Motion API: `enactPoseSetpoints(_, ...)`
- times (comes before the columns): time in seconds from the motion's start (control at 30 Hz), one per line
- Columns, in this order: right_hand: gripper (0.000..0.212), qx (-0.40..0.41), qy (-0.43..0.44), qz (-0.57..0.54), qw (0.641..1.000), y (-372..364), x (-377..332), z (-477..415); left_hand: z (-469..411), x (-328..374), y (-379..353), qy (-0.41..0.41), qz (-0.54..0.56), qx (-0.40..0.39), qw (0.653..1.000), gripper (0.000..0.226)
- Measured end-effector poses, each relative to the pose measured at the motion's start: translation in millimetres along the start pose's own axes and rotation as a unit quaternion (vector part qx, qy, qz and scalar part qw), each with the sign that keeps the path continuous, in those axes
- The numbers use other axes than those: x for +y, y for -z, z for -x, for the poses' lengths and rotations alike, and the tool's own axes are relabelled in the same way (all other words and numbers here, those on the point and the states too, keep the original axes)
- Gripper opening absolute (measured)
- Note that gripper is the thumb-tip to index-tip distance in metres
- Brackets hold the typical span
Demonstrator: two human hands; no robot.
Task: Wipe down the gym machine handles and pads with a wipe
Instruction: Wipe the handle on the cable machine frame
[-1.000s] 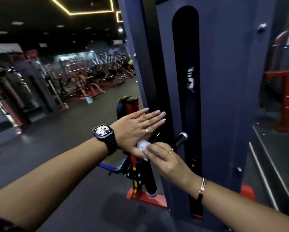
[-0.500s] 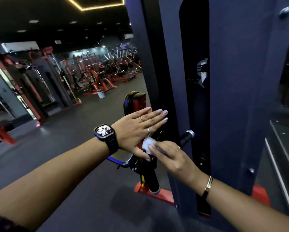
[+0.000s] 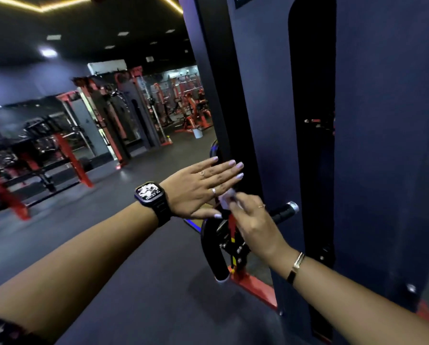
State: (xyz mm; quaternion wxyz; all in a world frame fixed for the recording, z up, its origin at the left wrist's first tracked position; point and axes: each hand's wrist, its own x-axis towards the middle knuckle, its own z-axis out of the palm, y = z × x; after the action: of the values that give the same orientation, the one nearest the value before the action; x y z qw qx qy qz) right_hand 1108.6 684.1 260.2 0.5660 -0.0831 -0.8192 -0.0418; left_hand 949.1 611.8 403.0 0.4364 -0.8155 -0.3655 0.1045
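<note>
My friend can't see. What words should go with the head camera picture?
A person's right hand pinches a white wipe beside their flat, open left hand, in front of a dark gym machine panel. A black handle sticks out nearby.

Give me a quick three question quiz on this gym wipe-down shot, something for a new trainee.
1. True or false: the left hand grips the white wipe.
2. Which wrist wears the smartwatch? A) left B) right C) neither
3. Fill in: the black handle near the right hand ends in a ____ cap.

Key
1. False: the left hand is flat with straight fingers, and the right hand pinches the white wipe.
2. A
3. silver
</note>
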Motion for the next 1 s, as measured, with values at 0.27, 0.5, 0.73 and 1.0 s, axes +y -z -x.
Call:
enactPoseSetpoints(0.27,0.031,-0.069,0.182,-0.028,0.980,-20,-19,26,-48,15,-2,0.009,-0.127,0.080,0.989,0.046)
enactPoseSetpoints(0.5,0.033,0.012,0.097,-0.037,0.995,-9,-4,17,-24,26,-29,0.107,-0.148,0.110,0.977,0.045)
enactPoseSetpoints(0.73,0.032,-0.045,0.227,-0.019,0.973,-22,-6,17,-20,27,-29,0.124,-0.128,0.079,0.981,0.048)
enactPoseSetpoints(1.0,0.033,-0.052,0.252,-0.040,0.965,-38,-8,34,-17,30,-28,0.133,-0.104,0.058,0.984,0.049)
